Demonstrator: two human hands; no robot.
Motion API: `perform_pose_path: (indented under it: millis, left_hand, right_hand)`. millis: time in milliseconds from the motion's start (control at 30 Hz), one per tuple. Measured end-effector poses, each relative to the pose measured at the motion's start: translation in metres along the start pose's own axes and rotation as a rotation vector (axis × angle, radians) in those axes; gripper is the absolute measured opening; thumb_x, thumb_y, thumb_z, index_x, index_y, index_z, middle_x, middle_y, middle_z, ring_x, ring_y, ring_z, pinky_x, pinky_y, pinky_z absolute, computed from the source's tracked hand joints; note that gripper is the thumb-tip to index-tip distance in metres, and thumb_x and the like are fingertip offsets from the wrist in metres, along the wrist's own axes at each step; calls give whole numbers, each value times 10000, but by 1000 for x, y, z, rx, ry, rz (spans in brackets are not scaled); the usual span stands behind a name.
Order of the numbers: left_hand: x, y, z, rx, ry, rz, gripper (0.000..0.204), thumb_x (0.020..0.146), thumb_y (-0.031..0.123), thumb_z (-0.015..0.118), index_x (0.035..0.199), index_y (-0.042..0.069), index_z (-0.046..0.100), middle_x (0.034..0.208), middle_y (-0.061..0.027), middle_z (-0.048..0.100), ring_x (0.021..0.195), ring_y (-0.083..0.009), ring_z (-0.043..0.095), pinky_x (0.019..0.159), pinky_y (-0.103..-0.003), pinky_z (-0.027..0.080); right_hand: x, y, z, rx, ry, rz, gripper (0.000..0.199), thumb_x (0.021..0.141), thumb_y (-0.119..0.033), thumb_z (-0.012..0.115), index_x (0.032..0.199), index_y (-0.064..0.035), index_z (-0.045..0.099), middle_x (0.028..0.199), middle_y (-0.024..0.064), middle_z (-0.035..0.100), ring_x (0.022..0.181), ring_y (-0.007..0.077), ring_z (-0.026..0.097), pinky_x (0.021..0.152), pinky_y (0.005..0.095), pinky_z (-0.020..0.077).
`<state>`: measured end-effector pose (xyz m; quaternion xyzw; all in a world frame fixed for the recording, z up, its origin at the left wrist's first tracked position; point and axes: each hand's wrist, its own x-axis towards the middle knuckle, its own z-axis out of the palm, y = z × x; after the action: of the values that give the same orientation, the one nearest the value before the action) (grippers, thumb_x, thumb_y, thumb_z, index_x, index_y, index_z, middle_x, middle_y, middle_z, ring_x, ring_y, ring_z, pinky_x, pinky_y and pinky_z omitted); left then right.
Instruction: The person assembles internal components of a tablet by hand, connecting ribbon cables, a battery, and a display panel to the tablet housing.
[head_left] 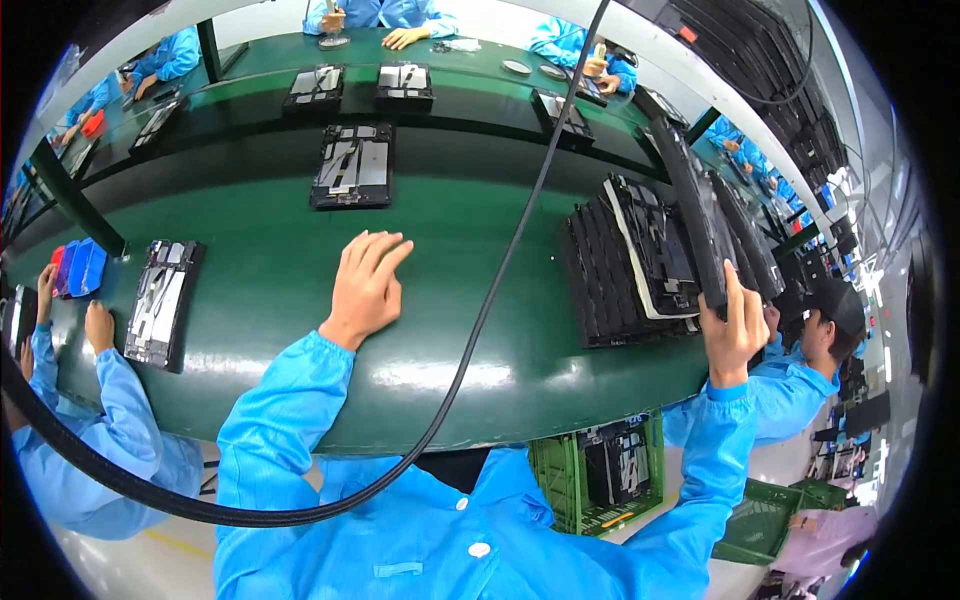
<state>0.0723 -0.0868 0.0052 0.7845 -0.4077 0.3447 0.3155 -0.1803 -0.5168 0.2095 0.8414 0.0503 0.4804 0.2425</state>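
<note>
Near the green tabletop's [265,245] right edge, the right hand [738,328] pinches a flat black rectangular panel [692,205] between thumb and fingers, beside stacked black trays [598,280]; the left hand [365,288], fingers loosely bent, slightly spread, is mid-tabletop; a thick black cable [521,228] crosses between; a black-and-silver opened device [364,172] lies farther back.

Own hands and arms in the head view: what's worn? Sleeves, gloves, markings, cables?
Left hand and right hand: both bare, no gloves. Left sleeve and right sleeve: long, bright blue, loose and creased, gathered at the wrist cuffs. No clear markings on either sleeve. A black cable crosses in front of the left sleeve.
</note>
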Motion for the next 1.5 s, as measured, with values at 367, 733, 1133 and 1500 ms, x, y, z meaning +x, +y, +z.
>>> perform_pose_path:
  millis: [367,733,1133,1500]
  left_hand:
    - [-11,37,-31,-279,77,-108,428,924,41,557,1326,0,698,1359,-203,707,1262,-429,635,1114,-536,496]
    - [-27,33,-40,-330,-464,-268,486,910,80,625,1390,8,649,1369,-216,665,1304,-432,581,1168,-513,437]
    - [-25,21,-48,-612,-670,-341,961,699,141,768,1616,48,497,1534,-218,560,1482,-430,477,1351,-577,208]
    - [-21,19,-50,-630,-766,-355,955,713,161,781,1618,80,490,1565,-235,507,1530,-458,414,1371,-599,149]
  right_hand:
    - [-22,-213,-39,736,-217,-364,587,748,-150,807,1330,-217,841,784,-53,342,637,104,454,519,252,408]
    - [-31,-317,-12,1309,-608,-126,629,909,-481,819,1393,-95,711,912,109,645,870,311,713,682,451,591]
    - [-1,-287,114,1347,-680,197,340,870,-60,730,1210,-74,727,1235,140,665,1137,358,636,966,460,545]
    - [-2,-298,124,1340,-540,273,151,857,-80,845,947,-37,731,1012,109,619,934,326,616,799,434,518]
